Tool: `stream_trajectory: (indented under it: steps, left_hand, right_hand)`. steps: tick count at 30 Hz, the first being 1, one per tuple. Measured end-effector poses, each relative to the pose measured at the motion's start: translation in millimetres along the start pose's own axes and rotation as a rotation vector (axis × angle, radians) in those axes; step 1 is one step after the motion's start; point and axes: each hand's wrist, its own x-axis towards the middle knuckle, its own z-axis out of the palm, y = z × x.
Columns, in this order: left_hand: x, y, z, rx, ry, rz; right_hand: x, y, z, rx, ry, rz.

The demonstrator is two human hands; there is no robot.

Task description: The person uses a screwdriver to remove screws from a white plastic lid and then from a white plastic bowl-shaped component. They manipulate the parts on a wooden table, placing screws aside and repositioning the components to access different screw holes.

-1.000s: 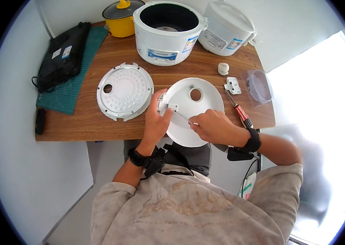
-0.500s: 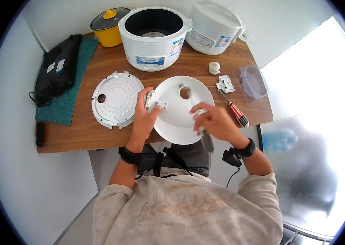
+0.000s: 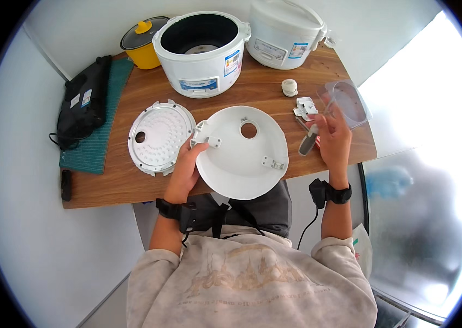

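Note:
The white round lid shell (image 3: 239, 164) of a rice cooker lies hollow side up at the table's front edge. My left hand (image 3: 185, 170) grips its left rim beside the hinge part, thumb on top. A metal-and-white bracket (image 3: 272, 163) shows inside the shell at the right. My right hand (image 3: 335, 138) is off to the right, closed around a small tool with a grey handle (image 3: 308, 141); its working end is hidden. Those fingertips reach to the clear plastic tray (image 3: 352, 104). Beneath the hand, a screwdriver with a red handle (image 3: 317, 143) is mostly covered.
A perforated metal disc (image 3: 160, 139) lies left of the shell. Behind stand an open white rice cooker (image 3: 201, 65), a closed one (image 3: 283, 38) and a yellow pot (image 3: 144, 56). A white bracket (image 3: 305, 107) and round cap (image 3: 289, 87) sit right. A black bag (image 3: 84, 101) rests on a green mat (image 3: 90, 147).
My right hand has moved from over the shell to the plastic tray at the right, carrying the grey-handled tool, which uncovers the bracket inside. My left hand still holds the shell.

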Motion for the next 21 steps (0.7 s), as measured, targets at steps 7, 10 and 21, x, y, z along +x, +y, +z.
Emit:
stream_trajectory:
  steps: [7,10,21]
  left_hand:
    - [0.8,-10.4,3.4,-0.015,0.004,0.027]
    - [1.4,-11.0,5.9,-0.008,0.045,0.03]
    - [1.4,-10.2,6.2,0.008,0.032,0.021]
  right_hand:
    - [1.4,-24.4,8.0,0.313,-0.044,0.088]
    - [9.1,-16.5,9.6,0.65,-0.168,0.276]
    - [-8.7,-26.5,24.5,0.663,-0.428,0.351]
